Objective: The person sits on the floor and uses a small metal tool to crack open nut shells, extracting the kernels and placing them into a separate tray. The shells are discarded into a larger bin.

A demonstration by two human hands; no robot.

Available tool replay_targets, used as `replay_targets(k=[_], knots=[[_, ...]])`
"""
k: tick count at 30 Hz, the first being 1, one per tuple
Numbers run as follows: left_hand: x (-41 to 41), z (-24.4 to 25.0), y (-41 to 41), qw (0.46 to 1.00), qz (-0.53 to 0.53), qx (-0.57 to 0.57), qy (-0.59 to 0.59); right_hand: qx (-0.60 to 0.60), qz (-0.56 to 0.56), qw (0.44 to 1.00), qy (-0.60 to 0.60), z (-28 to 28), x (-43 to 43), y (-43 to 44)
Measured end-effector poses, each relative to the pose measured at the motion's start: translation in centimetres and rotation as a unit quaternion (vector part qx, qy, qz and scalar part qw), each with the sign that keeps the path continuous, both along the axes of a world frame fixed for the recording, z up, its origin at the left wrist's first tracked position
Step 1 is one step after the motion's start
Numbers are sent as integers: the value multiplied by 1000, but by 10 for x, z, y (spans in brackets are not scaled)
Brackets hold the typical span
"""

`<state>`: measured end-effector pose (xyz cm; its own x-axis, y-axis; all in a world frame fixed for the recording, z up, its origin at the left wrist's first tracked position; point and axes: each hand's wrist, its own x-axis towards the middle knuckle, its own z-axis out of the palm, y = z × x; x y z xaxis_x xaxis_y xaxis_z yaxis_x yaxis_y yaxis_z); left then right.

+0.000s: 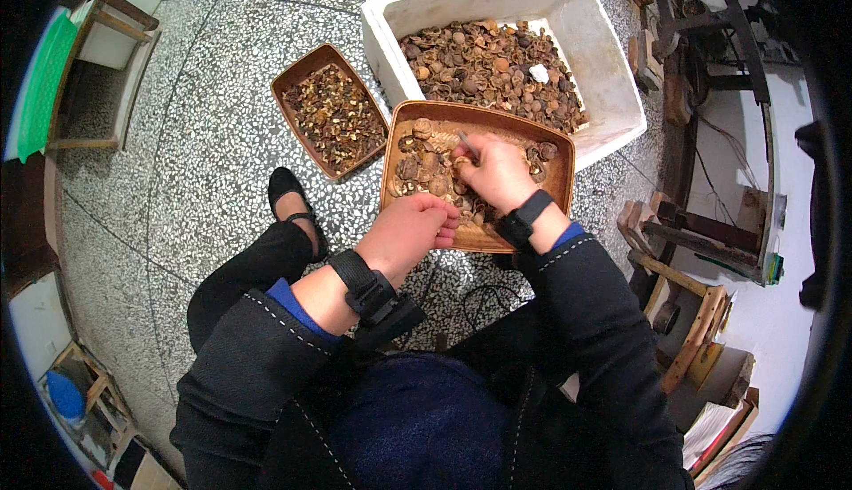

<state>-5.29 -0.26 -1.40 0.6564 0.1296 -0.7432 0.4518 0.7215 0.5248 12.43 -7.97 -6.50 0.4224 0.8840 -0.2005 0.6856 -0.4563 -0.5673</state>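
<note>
A brown woven tray with walnuts and broken shells in it lies under both hands. My right hand is over its middle, gripping a slim metal pick-like tool between thumb and fingers. A pale piece of shell or nut shows by the right thumb. Near the tray's front edge, my left hand has its fingers curled and close together. Whether something small is inside those fingers is hidden. Both wrists wear black straps.
Beyond the tray stands a white foam box with many walnut shells. A smaller brown tray of nut fragments lies on the terrazzo floor. Wooden and metal frames line the right side; a black shoe is left.
</note>
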Motion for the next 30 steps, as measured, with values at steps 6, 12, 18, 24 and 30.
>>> replay_targets(k=[6,12,18,24,30], knots=[[0,4,0,1000,3,8,16,-54,-23,990,-127,3,26,-10],[1,0,-2,1000,13,5,6,23,-42,990,-131,-3,12,7],[-3,-4,3,1000,13,14,18,-37,-2,982,-185,-14,1,16],[-4,-6,5,999,45,4,23,4,-14,985,-173,-10,2,12],[-6,-9,7,995,92,-5,-31,49,-117,968,216,30,-2,5]])
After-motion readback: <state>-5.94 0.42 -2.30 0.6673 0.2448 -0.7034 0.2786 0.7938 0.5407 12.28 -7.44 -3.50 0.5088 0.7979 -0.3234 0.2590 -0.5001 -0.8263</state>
